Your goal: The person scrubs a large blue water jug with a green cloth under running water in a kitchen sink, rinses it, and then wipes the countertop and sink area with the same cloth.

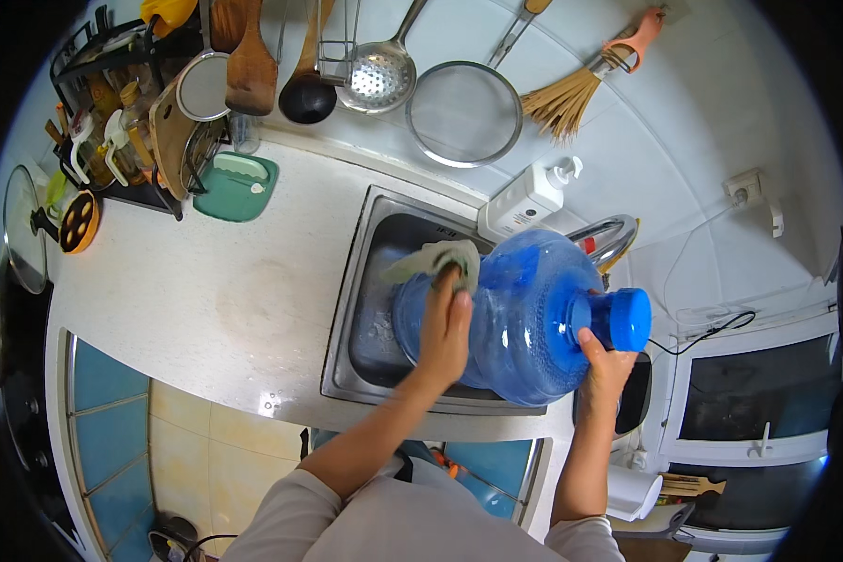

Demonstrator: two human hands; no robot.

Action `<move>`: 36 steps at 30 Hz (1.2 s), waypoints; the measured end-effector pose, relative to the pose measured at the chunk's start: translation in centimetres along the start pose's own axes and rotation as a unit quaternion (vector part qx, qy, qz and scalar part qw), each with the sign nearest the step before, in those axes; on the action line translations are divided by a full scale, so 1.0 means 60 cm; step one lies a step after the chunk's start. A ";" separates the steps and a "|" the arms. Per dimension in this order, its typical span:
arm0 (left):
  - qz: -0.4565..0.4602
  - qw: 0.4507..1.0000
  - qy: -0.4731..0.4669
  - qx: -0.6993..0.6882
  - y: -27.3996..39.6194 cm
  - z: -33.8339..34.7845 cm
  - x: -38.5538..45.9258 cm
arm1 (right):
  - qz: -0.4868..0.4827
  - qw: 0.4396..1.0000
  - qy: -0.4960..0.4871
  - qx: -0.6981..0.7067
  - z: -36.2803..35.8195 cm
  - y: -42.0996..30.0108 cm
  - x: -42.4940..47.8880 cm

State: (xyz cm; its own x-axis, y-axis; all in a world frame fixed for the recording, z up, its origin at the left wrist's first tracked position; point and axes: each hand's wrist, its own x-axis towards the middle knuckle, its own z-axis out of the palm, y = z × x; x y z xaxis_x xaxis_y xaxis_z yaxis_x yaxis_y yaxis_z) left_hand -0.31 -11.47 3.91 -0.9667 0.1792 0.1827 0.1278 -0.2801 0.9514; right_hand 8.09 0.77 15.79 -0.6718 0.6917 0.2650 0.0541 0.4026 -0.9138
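Note:
A large blue plastic water jug [516, 323] with a blue cap [630, 319] lies tilted over the stainless steel sink [379, 330], its base inside the basin and its neck to the right. My right hand [604, 358] grips the jug's neck just below the cap. My left hand [449, 323] holds a pale, wet-looking cloth [456, 256] against the jug's side near the base. The cloth hides part of my left fingers, and the far fingers of my right hand are behind the neck.
A white pump bottle [523, 204] and a curved metal faucet [615, 235] stand behind the sink. Ladles, strainers and a bundled brush [569, 98] hang on the wall. A green cutting board [235, 190] lies beside a black rack at back left.

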 end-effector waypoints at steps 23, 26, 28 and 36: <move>-0.295 0.594 -0.363 -0.655 -0.167 -0.004 0.145 | 0.028 0.965 0.005 0.261 -0.184 -0.032 0.031; -0.302 0.629 -0.329 -0.636 -0.155 -0.005 0.109 | 0.026 0.954 0.052 0.294 -0.172 -0.031 0.029; -0.317 0.663 -0.310 -0.603 -0.139 -0.006 0.095 | -0.008 0.965 0.062 0.254 -0.196 -0.022 0.044; -0.421 0.805 -0.206 -0.364 -0.081 -0.039 0.058 | -0.041 0.973 0.051 0.220 -0.207 -0.010 0.052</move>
State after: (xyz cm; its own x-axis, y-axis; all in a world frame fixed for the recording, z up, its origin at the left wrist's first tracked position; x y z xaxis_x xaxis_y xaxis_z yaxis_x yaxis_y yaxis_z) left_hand -4.84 -11.66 -0.67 -0.4678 0.8501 -0.2418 -0.8428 -0.3466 0.4118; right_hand 15.14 10.12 21.00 -0.5817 0.7335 0.3517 -0.3330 0.1798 -0.9256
